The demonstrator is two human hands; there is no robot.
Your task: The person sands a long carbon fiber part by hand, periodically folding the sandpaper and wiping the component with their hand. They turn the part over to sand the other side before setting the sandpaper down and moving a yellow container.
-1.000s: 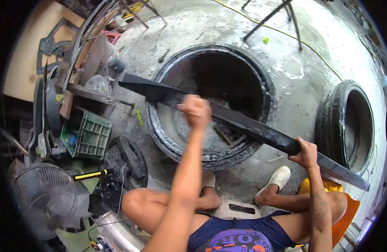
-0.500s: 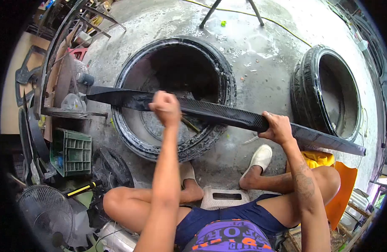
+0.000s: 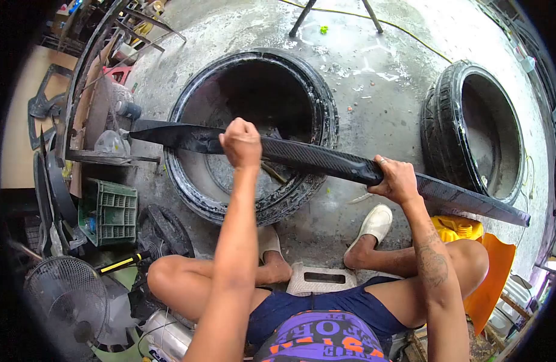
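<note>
A long black carbon-fibre panel (image 3: pixel 314 158) lies slanting across my front, its left stretch passing over a big tyre (image 3: pixel 180 193). My right hand (image 3: pixel 396 180) grips the panel right of the middle, fingers curled over its edge. On the panel's left half, my left hand (image 3: pixel 240 143) is closed in a fist against the surface. Whatever is inside that fist is hidden. The panel narrows to a dark tip at the left, while its right end reaches in front of a second tyre (image 3: pixel 441 127).
A green crate (image 3: pixel 109 211), a fan (image 3: pixel 67 298) and a metal frame (image 3: pixel 112 158) stand at the left. At the right are a yellow jug (image 3: pixel 453 228) and an orange sheet (image 3: pixel 494 271). Black legs (image 3: pixel 302 18) stand on the floor ahead.
My left hand, blurred before, now shows sharper and slightly higher on the panel. My right hand keeps its grip. The whole view has shifted slightly.
</note>
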